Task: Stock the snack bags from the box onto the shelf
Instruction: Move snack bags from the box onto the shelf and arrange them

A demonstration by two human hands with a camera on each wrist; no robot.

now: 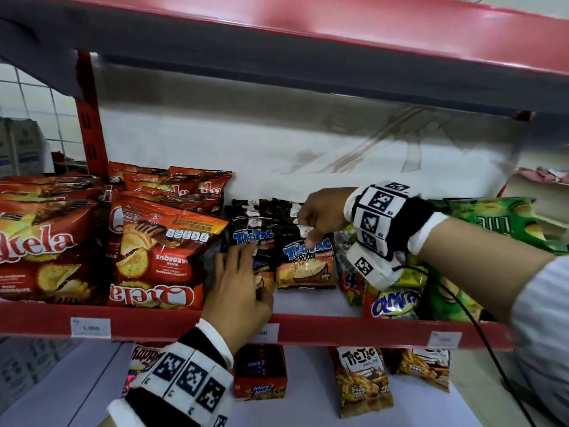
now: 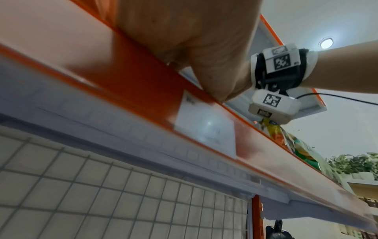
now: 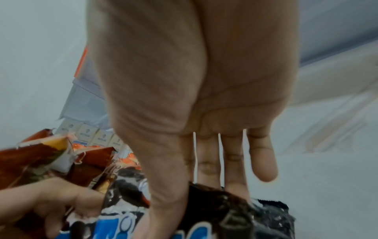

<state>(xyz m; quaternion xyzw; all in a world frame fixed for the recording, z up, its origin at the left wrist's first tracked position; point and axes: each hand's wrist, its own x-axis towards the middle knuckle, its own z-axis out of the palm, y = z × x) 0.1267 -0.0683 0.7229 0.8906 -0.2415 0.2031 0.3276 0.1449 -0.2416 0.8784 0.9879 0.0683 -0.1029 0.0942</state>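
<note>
Two black Tic Tac snack bags stand side by side on the red-edged shelf (image 1: pixel 354 329), more black bags behind them. My right hand (image 1: pixel 308 232) pinches the top of the right-hand bag (image 1: pixel 304 269), thumb on the front and fingers behind the top seam; the right wrist view shows that hand (image 3: pixel 194 186) on the bag (image 3: pixel 235 218). My left hand (image 1: pixel 246 272) holds the left-hand bag (image 1: pixel 246 237) by its lower part, fingers across the front and thumb curled in at the right. In the left wrist view only my palm (image 2: pixel 184 40) and the shelf lip (image 2: pixel 143 90) show. No box is in view.
Red Qtela chip bags (image 1: pixel 160 251) crowd the shelf's left side. Green and yellow bags (image 1: pixel 508 223) lean at the right under my forearm. The upper shelf (image 1: pixel 308 50) hangs close overhead. Below stand a red box (image 1: pixel 260 374) and Tic Tic stick bags (image 1: pixel 363 380).
</note>
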